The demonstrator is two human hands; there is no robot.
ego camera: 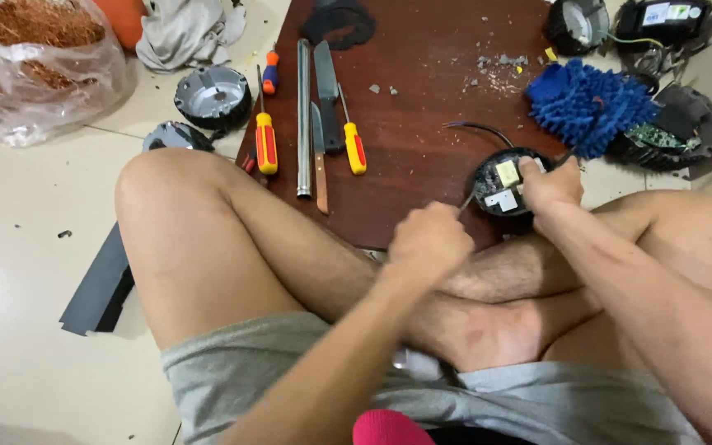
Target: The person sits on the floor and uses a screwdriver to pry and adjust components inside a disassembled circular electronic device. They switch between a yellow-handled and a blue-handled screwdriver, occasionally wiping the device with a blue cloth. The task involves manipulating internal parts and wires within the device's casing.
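I sit cross-legged on the floor at a dark red-brown board [422, 107]. My right hand [550, 185] grips a round black device with a circuit board inside [500, 183] at the board's near edge. My left hand [428, 241] is closed around a thin metal tool [466, 200] whose tip points into the device. A dark wire [475, 128] curls out behind the device.
On the board lie two yellow-handled screwdrivers [266, 142], a metal tube [303, 115], knives [326, 82] and debris [496, 66]. A blue fluffy mitt [591, 103], more black round housings [212, 95], a bag of copper scrap [30, 49] and a cloth [187, 29] surround it.
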